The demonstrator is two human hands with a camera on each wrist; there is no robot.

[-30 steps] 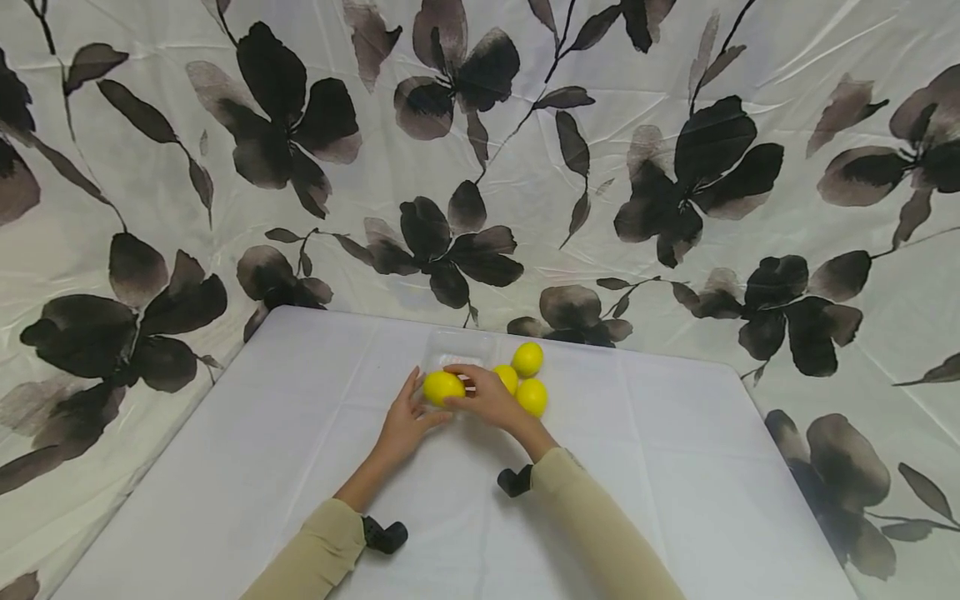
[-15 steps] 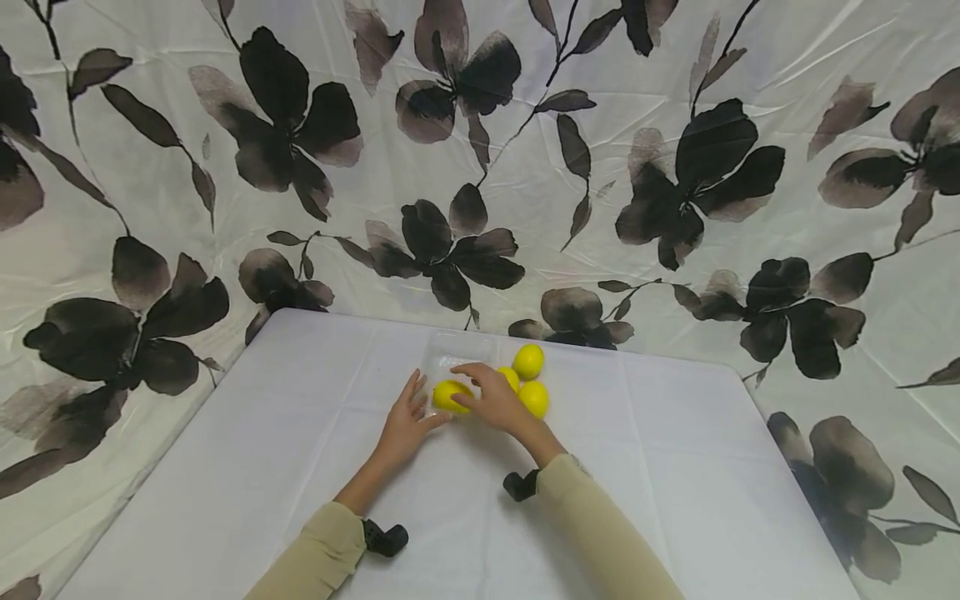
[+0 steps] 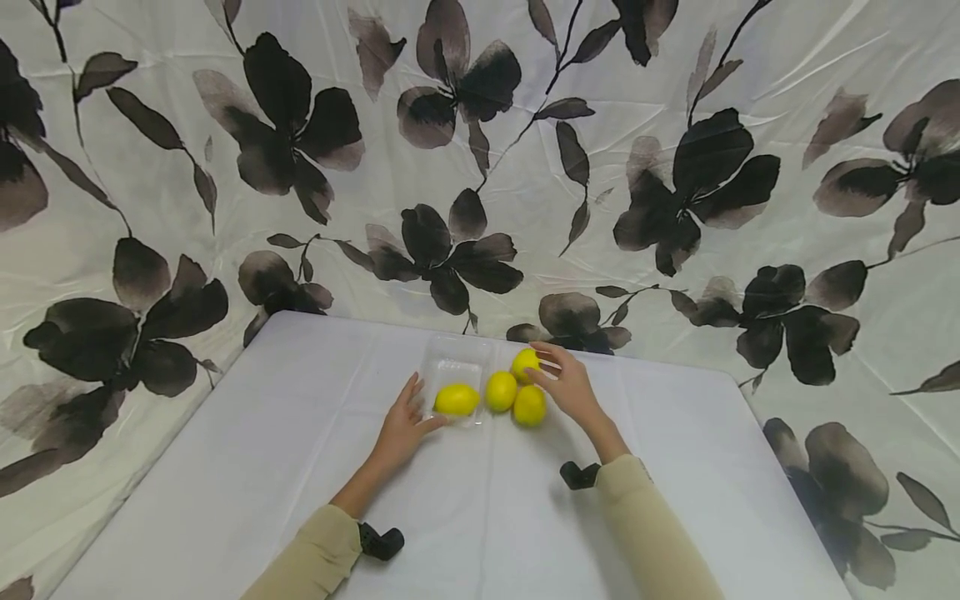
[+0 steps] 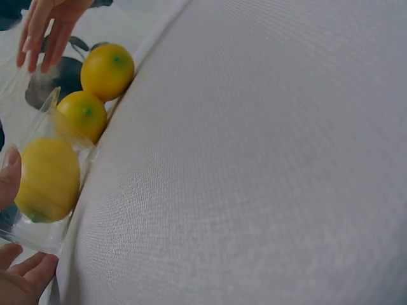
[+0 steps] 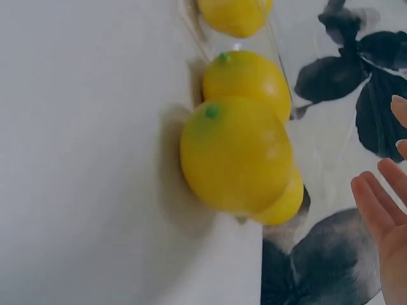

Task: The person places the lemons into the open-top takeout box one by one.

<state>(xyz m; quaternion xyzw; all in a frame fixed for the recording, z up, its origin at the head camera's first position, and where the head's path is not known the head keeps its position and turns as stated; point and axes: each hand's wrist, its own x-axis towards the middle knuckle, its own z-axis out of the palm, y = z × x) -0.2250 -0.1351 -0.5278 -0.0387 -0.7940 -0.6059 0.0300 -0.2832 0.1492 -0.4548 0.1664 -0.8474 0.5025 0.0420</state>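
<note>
Lowered lemon (image 3: 457, 400) lies in the tray (image 3: 459, 367) between both hands (image 3: 402, 427) (image 3: 573, 388).

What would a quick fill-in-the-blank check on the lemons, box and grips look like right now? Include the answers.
Inside the clear box lies exactly ___ lemon.
Outside it, a group of ___ lemons sits on the tablecloth.
The tablecloth is plain ___.
The grip nearest the clear box is the person's ___ one.

Missing words: one; three; white; left.
</note>
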